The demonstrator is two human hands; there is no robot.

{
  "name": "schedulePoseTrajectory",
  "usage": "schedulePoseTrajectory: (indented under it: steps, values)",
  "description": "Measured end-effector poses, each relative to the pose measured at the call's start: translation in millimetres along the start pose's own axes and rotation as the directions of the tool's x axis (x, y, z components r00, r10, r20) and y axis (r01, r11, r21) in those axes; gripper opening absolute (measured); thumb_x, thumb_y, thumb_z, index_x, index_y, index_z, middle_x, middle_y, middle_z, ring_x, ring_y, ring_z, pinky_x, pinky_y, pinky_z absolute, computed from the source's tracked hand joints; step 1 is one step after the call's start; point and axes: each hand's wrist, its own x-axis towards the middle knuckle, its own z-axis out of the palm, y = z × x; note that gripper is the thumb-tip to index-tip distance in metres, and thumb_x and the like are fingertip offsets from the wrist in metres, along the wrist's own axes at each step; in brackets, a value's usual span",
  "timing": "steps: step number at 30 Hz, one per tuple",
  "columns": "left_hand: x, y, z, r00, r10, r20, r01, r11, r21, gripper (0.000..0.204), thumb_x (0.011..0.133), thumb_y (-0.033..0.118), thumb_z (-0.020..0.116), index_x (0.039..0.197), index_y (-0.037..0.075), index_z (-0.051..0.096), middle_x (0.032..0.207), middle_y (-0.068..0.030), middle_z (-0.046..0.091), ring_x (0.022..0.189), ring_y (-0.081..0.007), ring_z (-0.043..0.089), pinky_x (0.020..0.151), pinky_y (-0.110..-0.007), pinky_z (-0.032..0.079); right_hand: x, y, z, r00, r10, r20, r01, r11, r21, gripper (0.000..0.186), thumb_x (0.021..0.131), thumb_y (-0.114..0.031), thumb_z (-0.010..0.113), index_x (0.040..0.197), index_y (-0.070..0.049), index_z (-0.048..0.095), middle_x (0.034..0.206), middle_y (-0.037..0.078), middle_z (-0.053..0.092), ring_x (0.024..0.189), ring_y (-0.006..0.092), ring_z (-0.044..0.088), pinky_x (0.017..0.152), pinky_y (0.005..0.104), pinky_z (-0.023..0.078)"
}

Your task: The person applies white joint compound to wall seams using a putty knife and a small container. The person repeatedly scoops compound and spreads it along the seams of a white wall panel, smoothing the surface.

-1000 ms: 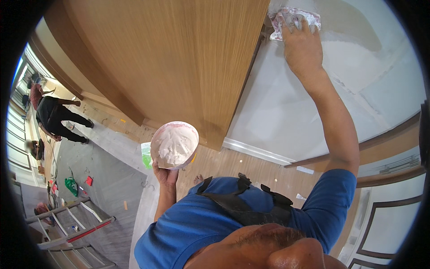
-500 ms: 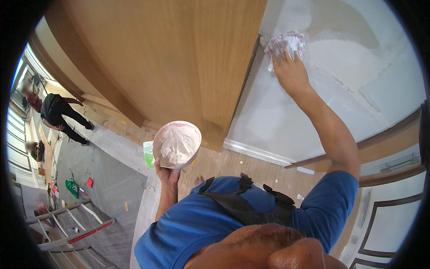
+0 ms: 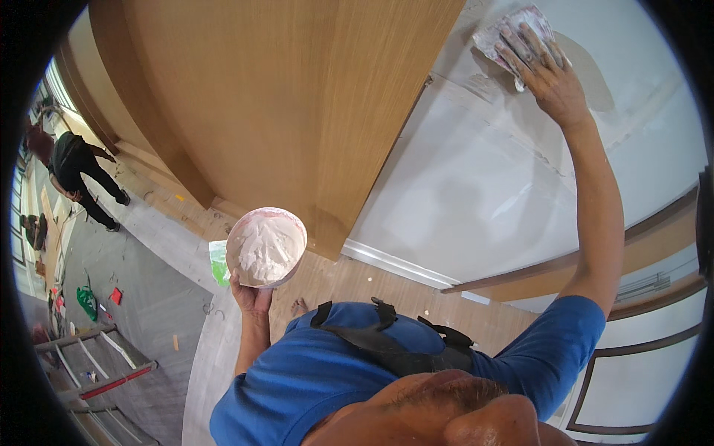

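My left hand [image 3: 251,297] holds up a round bowl [image 3: 291,275] from below and behind, its fingers mostly hidden under it. Pale pinkish-white putty [image 3: 266,245] fills much of the bowl. At the upper right, my right arm is stretched out to the wall. My right hand [image 3: 552,80] presses a flat, putty-smeared spreader [image 3: 491,36] on the wall surface, fingers laid across its back and coated with putty. Beside the hand is a beige patch [image 3: 589,70] on the white wall [image 3: 454,201], along with rough filled seams.
A wooden panel [image 3: 245,97] stands left of the wall, with a white baseboard [image 3: 394,262] low on the wall. On the grey floor lie a ladder [image 3: 97,364], a green bag [image 3: 86,302] and a red item [image 3: 115,296]. Another person [image 3: 78,175] bends over at far left.
My right hand and the spreader have moved up and to the right along the wall. The bowl in my left hand sits slightly further left and lower in view.
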Motion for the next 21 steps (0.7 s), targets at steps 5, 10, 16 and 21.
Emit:
schedulePoseTrajectory:
  steps: [5, 10, 16, 21]
  values:
    - [1, -1, -2, 1.000, -0.007, 0.003, 0.007, 0.999, -0.035, 0.076, 0.078, 0.035, 0.076, 0.144, 0.010, 0.047, 0.141, -0.0106, 0.054, 0.132, -0.0316, 0.050, 0.114, -0.054, 0.037, 35, 24, 3, 0.994, -0.094, -0.051, 0.095, 0.995, 0.022, 0.077, 0.082, 0.000, 0.063, 0.150, -0.028, 0.042, 0.139, -0.002, 0.057, 0.138, 0.0204, 0.044, 0.120, 0.0423, 0.031]
    - [4, -5, -8, 0.999, -0.002, -0.041, -0.001, 0.998, -0.061, 0.076, 0.078, 0.036, 0.076, 0.144, 0.011, 0.046, 0.143, -0.0105, 0.053, 0.133, -0.0317, 0.048, 0.114, -0.054, 0.037, 36, 47, 24, 0.966, -0.087, 0.245, 0.090, 0.996, -0.001, 0.064, 0.082, -0.004, 0.063, 0.142, -0.022, 0.050, 0.123, 0.001, 0.065, 0.130, 0.0212, 0.052, 0.120, 0.0428, 0.031]
    - [9, -5, -13, 0.999, 0.004, -0.043, -0.007, 0.999, -0.053, 0.077, 0.079, 0.035, 0.076, 0.145, 0.012, 0.045, 0.144, -0.0105, 0.051, 0.134, -0.0316, 0.047, 0.115, -0.055, 0.035, 50, 57, 1, 0.981, -0.174, 0.083, 0.176, 0.984, -0.017, 0.062, 0.083, -0.004, 0.062, 0.142, -0.019, 0.050, 0.126, 0.003, 0.064, 0.135, 0.0232, 0.048, 0.117, 0.0438, 0.034]
    - [4, 0, -8, 0.999, 0.016, -0.042, -0.018, 0.998, -0.066, 0.078, 0.078, 0.033, 0.076, 0.146, 0.011, 0.044, 0.146, -0.0104, 0.050, 0.136, -0.0311, 0.046, 0.115, -0.055, 0.035, 68, 54, -59, 0.981, -0.151, 0.123, 0.147, 0.988, 0.042, 0.050, 0.087, -0.019, 0.061, 0.136, -0.011, 0.058, 0.149, 0.010, 0.049, 0.144, 0.0342, 0.037, 0.119, 0.0520, 0.026]
